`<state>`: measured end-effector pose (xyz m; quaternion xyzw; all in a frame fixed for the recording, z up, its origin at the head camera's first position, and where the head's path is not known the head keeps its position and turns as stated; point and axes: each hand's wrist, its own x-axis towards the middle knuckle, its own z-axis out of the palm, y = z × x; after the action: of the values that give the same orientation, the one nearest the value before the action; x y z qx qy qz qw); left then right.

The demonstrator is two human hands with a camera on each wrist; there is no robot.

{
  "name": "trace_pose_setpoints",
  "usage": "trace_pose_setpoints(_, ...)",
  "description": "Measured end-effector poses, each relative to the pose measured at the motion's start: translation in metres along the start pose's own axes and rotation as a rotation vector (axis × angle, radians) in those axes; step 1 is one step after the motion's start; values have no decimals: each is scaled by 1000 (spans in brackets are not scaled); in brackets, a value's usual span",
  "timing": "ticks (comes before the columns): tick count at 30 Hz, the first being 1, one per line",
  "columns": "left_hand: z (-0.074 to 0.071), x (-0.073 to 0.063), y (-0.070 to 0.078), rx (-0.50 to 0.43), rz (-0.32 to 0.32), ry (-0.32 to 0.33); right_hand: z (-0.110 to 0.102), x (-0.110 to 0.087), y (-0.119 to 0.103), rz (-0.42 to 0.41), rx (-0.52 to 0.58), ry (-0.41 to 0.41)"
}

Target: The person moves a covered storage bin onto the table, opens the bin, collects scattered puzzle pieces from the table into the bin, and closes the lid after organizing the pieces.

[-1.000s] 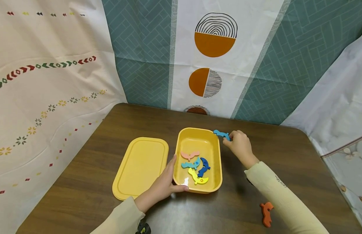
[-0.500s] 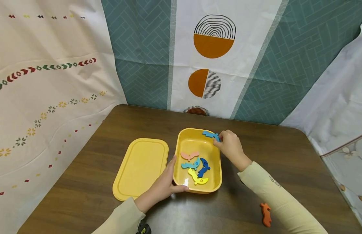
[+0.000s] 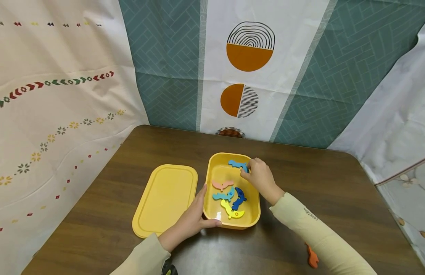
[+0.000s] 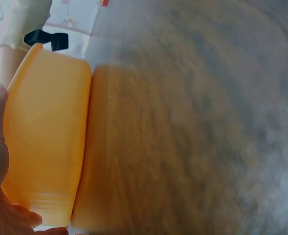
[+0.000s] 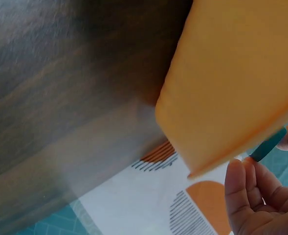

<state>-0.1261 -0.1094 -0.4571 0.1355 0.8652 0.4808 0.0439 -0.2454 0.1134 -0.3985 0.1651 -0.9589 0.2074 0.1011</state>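
My right hand [image 3: 262, 176] pinches a blue bird-shaped toy piece [image 3: 235, 164] over the far right part of the yellow box [image 3: 252, 217]. In the right wrist view, the fingertips hold the piece's edge near the box rim. My left hand [image 3: 190, 218] grips the box's near left corner, thumb along the front rim and fingers along the left side. Inside the box lie a pink piece [image 3: 222, 186], a turquoise piece [image 3: 221, 196], a dark blue piece [image 3: 238, 200] and a yellow piece [image 3: 231, 211].
A yellow lid [image 3: 166, 198] lies flat left of the box, partly behind the left hand. An orange piece [image 3: 313, 259] sits on the brown table [image 3: 336, 179] at the near right, partly covered by the right sleeve [image 3: 315, 233]. Cloth hangs behind and at both sides.
My right hand has moved left with the blue piece, from outside the far right rim to over the box's inside. The left hand stays at the corner.
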Motion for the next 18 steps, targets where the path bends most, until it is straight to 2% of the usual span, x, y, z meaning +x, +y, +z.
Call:
trace_pose_setpoints(10,1,1,-1,20,-6,-3,15,1,-7,-36,-97,-51)
trace_pose_setpoints(18,0,0,0,25,-3,-6,24,3,-3,-52,-149,-73)
